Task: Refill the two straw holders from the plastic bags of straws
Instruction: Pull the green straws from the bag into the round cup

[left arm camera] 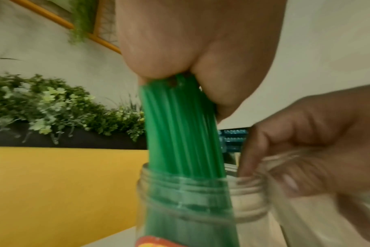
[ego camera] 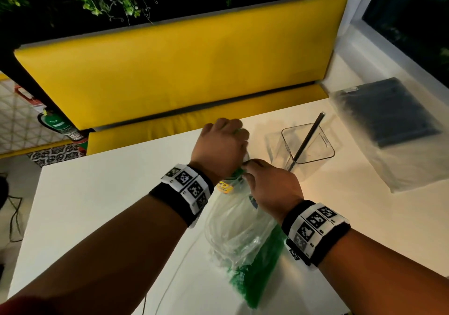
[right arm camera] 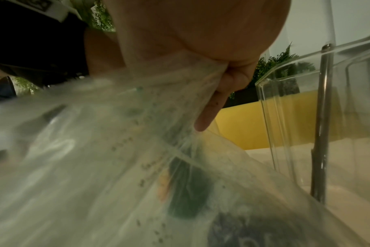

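My left hand (ego camera: 222,144) grips a bundle of green straws (left arm camera: 180,133) from above, their lower ends standing inside a clear threaded jar (left arm camera: 249,198) with an orange label (ego camera: 224,186). My right hand (ego camera: 269,186) pinches the mouth of a clear plastic bag (ego camera: 233,232) right beside the jar's rim; its fingers (left arm camera: 285,150) curl over the rim. More green straws (ego camera: 261,273) lie in the bag's near end on the table. A clear square holder (ego camera: 325,142) stands to the right with one dark straw (ego camera: 309,139) leaning in it.
A plastic bag of black straws (ego camera: 386,113) lies at the table's right back. The white table (ego camera: 109,205) ends at a yellow bench (ego camera: 182,71) behind. The square holder (right arm camera: 285,117) stands close to my right hand (right arm camera: 209,108).
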Tool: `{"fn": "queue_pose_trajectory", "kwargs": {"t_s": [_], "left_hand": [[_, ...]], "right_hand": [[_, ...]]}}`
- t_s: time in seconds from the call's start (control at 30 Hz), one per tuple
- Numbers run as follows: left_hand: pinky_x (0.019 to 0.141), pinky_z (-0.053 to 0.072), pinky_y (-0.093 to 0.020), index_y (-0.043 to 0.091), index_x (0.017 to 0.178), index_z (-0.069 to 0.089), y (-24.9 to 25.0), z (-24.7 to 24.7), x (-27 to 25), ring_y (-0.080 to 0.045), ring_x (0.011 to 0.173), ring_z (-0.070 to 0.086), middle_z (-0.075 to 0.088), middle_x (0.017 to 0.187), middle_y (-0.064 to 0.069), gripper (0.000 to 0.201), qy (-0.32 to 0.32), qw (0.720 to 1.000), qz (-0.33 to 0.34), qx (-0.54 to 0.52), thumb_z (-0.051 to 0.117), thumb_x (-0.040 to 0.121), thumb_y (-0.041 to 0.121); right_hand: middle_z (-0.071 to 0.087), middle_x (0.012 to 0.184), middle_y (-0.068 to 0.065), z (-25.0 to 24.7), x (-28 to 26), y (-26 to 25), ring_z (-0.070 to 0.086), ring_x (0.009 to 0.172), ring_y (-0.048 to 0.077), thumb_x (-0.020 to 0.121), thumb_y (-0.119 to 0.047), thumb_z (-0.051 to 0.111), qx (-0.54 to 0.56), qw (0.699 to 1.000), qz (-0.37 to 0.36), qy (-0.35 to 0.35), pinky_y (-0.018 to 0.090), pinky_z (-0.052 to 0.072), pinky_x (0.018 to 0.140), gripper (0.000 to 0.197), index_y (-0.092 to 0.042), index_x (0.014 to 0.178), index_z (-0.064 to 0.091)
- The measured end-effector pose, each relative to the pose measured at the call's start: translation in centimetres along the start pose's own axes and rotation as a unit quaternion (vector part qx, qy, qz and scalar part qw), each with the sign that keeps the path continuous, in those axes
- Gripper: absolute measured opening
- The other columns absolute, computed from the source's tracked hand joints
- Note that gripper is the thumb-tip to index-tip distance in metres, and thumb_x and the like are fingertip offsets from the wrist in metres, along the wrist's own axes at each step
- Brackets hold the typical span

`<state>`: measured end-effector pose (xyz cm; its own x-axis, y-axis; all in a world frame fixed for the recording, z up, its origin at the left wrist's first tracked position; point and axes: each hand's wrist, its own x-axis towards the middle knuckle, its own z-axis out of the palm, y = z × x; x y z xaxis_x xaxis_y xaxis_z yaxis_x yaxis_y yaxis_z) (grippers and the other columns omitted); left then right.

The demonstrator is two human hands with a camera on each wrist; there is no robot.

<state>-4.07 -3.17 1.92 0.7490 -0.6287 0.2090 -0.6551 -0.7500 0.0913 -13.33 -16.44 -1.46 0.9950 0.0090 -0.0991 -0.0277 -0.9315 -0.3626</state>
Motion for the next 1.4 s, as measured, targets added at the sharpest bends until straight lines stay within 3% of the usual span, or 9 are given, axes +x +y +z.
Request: {"fn": "queue_pose_trajectory", "kwargs": {"t_s": [0.17,0.3,0.43,0.53,0.67,0.93,1.13,1.33,1.4], "left_hand": [[0.073,0.055,-0.046,0.019,0.107,0.069,-0.9,-0.1,0.4,-0.034,0.1,0.056,0.065,0.106,-0.004,0.021,0.022,0.998,-0.045,-0.04,0.065,0.088,0.029],[0.092,0.048,-0.049,0.022,0.116,0.063,-0.6,-1.6,0.6,-0.031,0.116,0.05,0.056,0.123,-0.005,0.047,-0.012,0.994,-0.09,-0.056,0.061,0.085,0.057],[0.085,0.047,-0.037,0.011,0.106,0.067,1.7,-5.4,-3.2,-0.027,0.102,0.058,0.063,0.108,-0.01,0.046,0.177,0.972,0.004,-0.156,0.052,0.095,0.053],[0.073,0.049,-0.034,0.016,0.094,0.069,6.0,-3.7,-7.7,-0.019,0.083,0.061,0.068,0.091,-0.004,0.016,0.008,0.96,0.043,-0.278,0.055,0.097,0.024],[0.082,0.04,-0.021,0.022,0.11,0.063,9.7,2.8,-10.2,-0.023,0.107,0.061,0.067,0.114,-0.002,0.024,-0.24,0.898,-0.14,-0.341,0.04,0.101,0.016],[0.101,0.04,-0.046,0.01,0.139,0.041,12.1,7.1,-10.4,-0.033,0.128,0.045,0.045,0.139,-0.011,0.04,-0.381,0.888,-0.167,-0.195,0.045,0.099,0.011],[0.08,0.043,-0.038,0.009,0.106,0.057,12.7,7.1,-9.9,-0.034,0.098,0.061,0.063,0.107,-0.017,0.021,-0.375,0.871,-0.197,-0.247,0.04,0.102,0.02],[0.11,0.035,-0.029,0.016,0.14,0.046,10.9,5.2,-9.8,-0.023,0.126,0.051,0.054,0.139,-0.007,0.037,-0.379,0.843,-0.144,-0.354,0.033,0.107,0.025],[0.101,0.045,-0.032,0.014,0.128,0.058,10.0,4.6,-10.0,-0.025,0.114,0.06,0.063,0.126,-0.011,0.029,-0.39,0.811,-0.192,-0.391,0.048,0.101,0.02]], "right_hand": [[0.061,0.122,-0.007,0.6,-0.1,0.3,0.066,0.087,0.029,0.1,-0.037,0.04,0.011,1.0,-0.002,0.014,0.029,0.036,0.062,0.026,-0.034,0.123,0.053],[0.055,0.136,-0.006,-0.1,-1.0,0.9,0.062,0.11,0.024,0.099,-0.042,0.043,0.056,0.998,0.015,0.0,0.035,0.05,0.078,0.047,-0.04,0.144,0.032],[0.059,0.135,-0.007,-0.5,-3.0,2.6,0.058,0.12,0.014,0.094,-0.047,0.055,0.152,0.984,0.082,0.033,0.03,0.048,0.093,0.053,-0.042,0.142,0.032],[0.063,0.129,-0.007,-0.7,-4.0,3.2,0.058,0.118,0.006,0.092,-0.031,0.062,0.242,0.965,0.093,0.032,0.024,0.044,0.092,0.051,-0.039,0.138,0.042],[0.066,0.119,-0.011,-1.4,-5.0,2.5,0.06,0.109,0.001,0.092,-0.03,0.066,0.299,0.952,0.059,0.012,0.029,0.05,0.091,0.047,-0.039,0.134,0.047],[0.066,0.105,-0.017,-1.2,-6.6,2.2,0.062,0.1,-0.004,0.091,-0.021,0.066,0.357,0.933,0.045,-0.015,0.025,0.049,0.088,0.047,-0.046,0.128,0.051],[0.06,0.121,-0.017,-1.5,-7.2,3.0,0.06,0.107,-0.002,0.087,-0.045,0.066,0.287,0.958,0.021,-0.017,0.035,0.051,0.095,0.046,-0.052,0.129,0.05],[0.056,0.131,-0.015,-1.7,-7.1,4.5,0.056,0.11,0.007,0.084,-0.05,0.067,0.188,0.98,0.057,-0.015,0.03,0.049,0.093,0.055,-0.05,0.134,0.044],[0.057,0.133,-0.016,-1.5,-7.0,4.4,0.056,0.113,0.006,0.08,-0.056,0.068,0.204,0.977,0.053,-0.034,0.03,0.049,0.095,0.06,-0.048,0.134,0.045]]}}
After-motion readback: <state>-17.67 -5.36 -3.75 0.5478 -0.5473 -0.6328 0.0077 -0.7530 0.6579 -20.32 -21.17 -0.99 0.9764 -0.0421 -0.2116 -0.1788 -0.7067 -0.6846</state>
